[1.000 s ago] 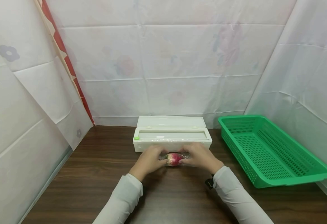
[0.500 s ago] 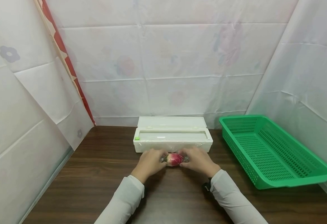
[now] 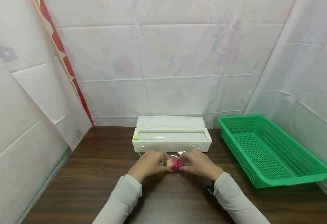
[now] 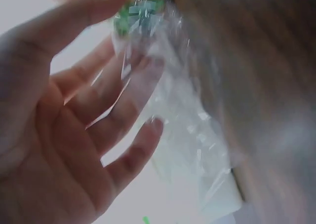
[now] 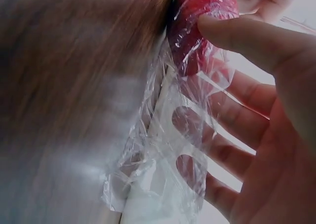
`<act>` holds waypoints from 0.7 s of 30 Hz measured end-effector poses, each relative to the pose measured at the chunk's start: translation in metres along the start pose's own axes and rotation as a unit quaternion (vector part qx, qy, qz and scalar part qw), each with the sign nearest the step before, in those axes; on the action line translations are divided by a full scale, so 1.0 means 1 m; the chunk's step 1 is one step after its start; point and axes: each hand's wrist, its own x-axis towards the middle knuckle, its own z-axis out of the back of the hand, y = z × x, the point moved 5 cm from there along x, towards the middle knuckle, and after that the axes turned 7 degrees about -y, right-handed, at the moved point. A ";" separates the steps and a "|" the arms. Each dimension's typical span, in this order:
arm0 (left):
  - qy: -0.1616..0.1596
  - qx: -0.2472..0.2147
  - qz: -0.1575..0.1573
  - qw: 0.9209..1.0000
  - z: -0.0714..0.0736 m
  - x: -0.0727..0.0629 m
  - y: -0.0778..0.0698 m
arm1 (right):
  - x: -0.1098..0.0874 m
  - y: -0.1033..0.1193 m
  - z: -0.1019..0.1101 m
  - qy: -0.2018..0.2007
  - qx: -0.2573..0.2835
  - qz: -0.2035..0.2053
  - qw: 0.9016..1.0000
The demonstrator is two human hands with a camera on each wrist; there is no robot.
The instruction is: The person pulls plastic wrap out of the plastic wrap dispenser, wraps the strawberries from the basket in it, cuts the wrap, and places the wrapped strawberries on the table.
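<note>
A red fruit (image 3: 174, 164) with a pale yellow left side lies in cling film, low over the table in front of a white cling film box. In the head view my left hand (image 3: 150, 164) holds its left end and my right hand (image 3: 200, 164) holds its right end. Green bits show under the film (image 4: 185, 91) near the left thumb. In the right wrist view the right thumb presses on the wrapped red fruit (image 5: 197, 34). Loose, crumpled film (image 5: 160, 140) hangs past the right fingers, which are spread and slightly bent behind it.
The white cling film box (image 3: 172, 146) stands at the back with its lid raised and a green slider at its left. A green perforated basket (image 3: 293, 181) stands to the right on the dark wooden table (image 3: 96, 183). Pale sheets line the walls.
The fruit and both hands have come a little nearer to the person, away from the box. Shiny film now shows between the hands, in front of the box.
</note>
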 end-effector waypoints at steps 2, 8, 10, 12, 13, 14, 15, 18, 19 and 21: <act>0.032 -0.029 0.007 0.999 0.000 -0.001 0.000 | -0.003 0.001 0.001 0.009 0.000 0.008 1.000; 0.091 -0.076 0.024 0.993 -0.001 -0.004 0.002 | -0.010 0.006 0.003 0.035 -0.004 0.019 0.999; 0.101 -0.089 0.025 0.991 -0.002 -0.004 0.003 | -0.011 0.008 0.004 0.041 0.001 0.020 0.999; 0.110 -0.104 0.026 0.988 -0.003 -0.004 0.003 | -0.012 0.008 0.005 0.049 0.007 0.024 0.999; 0.115 -0.112 0.026 0.987 -0.003 -0.005 0.004 | -0.013 0.009 0.006 0.052 0.012 0.026 0.998; 0.119 -0.117 0.025 0.986 -0.004 -0.005 0.004 | -0.014 0.009 0.006 0.057 0.017 0.027 0.998; 0.125 -0.123 0.025 0.984 -0.004 -0.006 0.004 | -0.014 0.009 0.006 0.062 0.024 0.028 0.997; 0.135 -0.127 0.020 0.982 -0.003 -0.008 0.004 | -0.016 0.011 0.006 0.074 0.046 0.035 0.996; 0.138 -0.127 0.017 0.982 -0.003 -0.009 0.004 | -0.016 0.011 0.007 0.076 0.051 0.038 0.995; 0.140 -0.123 0.013 0.982 -0.001 -0.010 0.003 | -0.017 0.013 0.007 0.077 0.056 0.046 0.994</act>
